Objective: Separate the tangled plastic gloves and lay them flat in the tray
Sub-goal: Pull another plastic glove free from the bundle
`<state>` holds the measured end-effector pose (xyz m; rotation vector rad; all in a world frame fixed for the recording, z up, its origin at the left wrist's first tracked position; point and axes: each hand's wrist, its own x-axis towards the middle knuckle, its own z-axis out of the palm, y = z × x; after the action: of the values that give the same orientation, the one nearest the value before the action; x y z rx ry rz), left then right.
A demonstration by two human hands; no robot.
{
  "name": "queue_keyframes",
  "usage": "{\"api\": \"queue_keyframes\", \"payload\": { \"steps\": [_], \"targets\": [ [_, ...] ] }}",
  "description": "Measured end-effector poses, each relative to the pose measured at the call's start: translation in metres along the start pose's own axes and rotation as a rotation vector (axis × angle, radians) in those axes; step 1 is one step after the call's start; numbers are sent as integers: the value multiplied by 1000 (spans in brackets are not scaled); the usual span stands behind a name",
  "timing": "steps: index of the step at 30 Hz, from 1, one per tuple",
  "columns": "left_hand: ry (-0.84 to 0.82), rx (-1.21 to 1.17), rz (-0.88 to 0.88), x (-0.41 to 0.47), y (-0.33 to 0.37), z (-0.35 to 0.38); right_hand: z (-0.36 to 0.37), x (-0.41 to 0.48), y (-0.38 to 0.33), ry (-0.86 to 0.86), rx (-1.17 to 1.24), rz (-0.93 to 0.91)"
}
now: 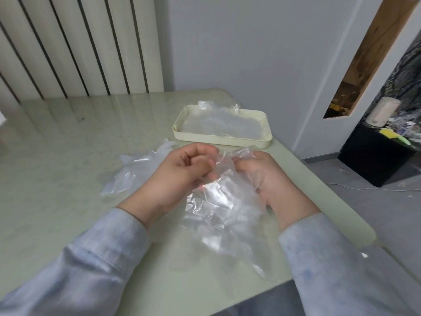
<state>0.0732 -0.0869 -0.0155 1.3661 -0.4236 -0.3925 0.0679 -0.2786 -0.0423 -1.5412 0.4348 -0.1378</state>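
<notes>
A crumpled clump of clear plastic gloves (218, 208) hangs between my hands above the near table edge. My left hand (182, 172) has its fingers curled and pinches the clump's upper left part. My right hand (262, 172) grips its upper right part, with film draped over the fingers. A cream rectangular tray (227, 140) stands just beyond my hands, with flat clear gloves (223, 124) lying in it. More clear gloves (136, 169) lie in a loose pile on the table to the left of my left hand.
The pale green glossy table (68, 156) runs to a slatted wall at the back; its right edge drops off beside my right arm. On the floor at far right stands a black cabinet (378, 160) with clutter on top.
</notes>
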Motion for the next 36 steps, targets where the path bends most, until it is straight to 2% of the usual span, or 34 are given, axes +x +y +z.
{"api": "queue_keyframes", "payload": {
  "steps": [2,4,6,10,13,15,19,21,26,31,33,36],
  "targets": [
    [49,152,6,3,-6,-5,1,-4,2,-20,47,-20],
    [86,206,20,4,-11,-7,3,-7,1,-30,73,-24],
    [47,151,48,4,-9,-6,3,-7,1,-34,78,-26],
    [-68,-124,35,-1,8,-4,3,-5,1,-21,55,-28],
    [-94,-133,50,-8,15,-1,3,-7,1,-55,65,-43],
    [-68,7,56,-5,8,-5,1,-7,0,-71,59,-46],
    [13,482,38,8,-14,-15,2,-12,-4,-71,40,-17],
    [41,545,55,9,-18,-17,4,-15,-5,-67,77,-25],
    [136,463,104,13,-22,-15,6,-11,-5,-14,-1,11],
    [264,234,81,17,-23,-8,4,-12,-13,33,-11,57],
    [261,148,50,18,-24,-8,1,-16,-19,-23,-37,54],
    [196,173,55,18,-27,-11,4,-26,-19,-98,-45,22]
  ]
}}
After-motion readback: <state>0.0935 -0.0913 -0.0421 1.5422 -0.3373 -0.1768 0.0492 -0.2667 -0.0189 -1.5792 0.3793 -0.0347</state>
